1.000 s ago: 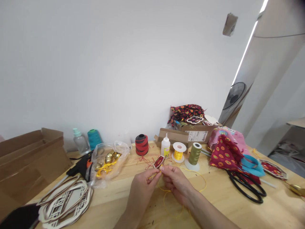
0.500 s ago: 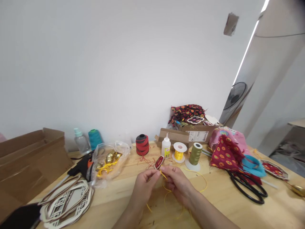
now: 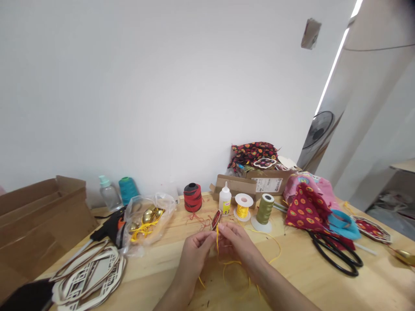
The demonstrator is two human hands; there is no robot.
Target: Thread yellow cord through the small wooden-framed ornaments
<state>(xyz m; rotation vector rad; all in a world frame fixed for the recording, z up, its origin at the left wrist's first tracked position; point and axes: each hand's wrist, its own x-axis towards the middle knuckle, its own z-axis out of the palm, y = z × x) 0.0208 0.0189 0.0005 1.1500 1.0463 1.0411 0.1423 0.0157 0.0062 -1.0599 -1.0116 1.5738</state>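
A small red fabric-covered ornament (image 3: 216,220) stands nearly edge-on between my hands, pinched at its lower end by the fingertips of my left hand (image 3: 195,259) and my right hand (image 3: 238,250). A thin yellow cord (image 3: 217,242) runs down from it between my hands. Loops of the cord (image 3: 235,276) lie on the wooden table (image 3: 155,263) below my wrists. Behind my hands stand a spool of gold cord (image 3: 242,211) and a white glue bottle (image 3: 225,199). My fingers hide the ornament's lower end.
Around the table stand a red-and-black thread cone (image 3: 192,197), an olive thread cone (image 3: 265,207), a plastic bag of gold ingots (image 3: 145,220), a glue gun (image 3: 110,229), black scissors (image 3: 333,255), red patterned fabric (image 3: 306,209), laser-cut wooden frames (image 3: 87,272) and a cardboard box (image 3: 39,224).
The ornament has turned from a tilted, face-on pose to nearly upright and edge-on. The yellow cord now drops straight down between my hands, which have drawn slightly closer.
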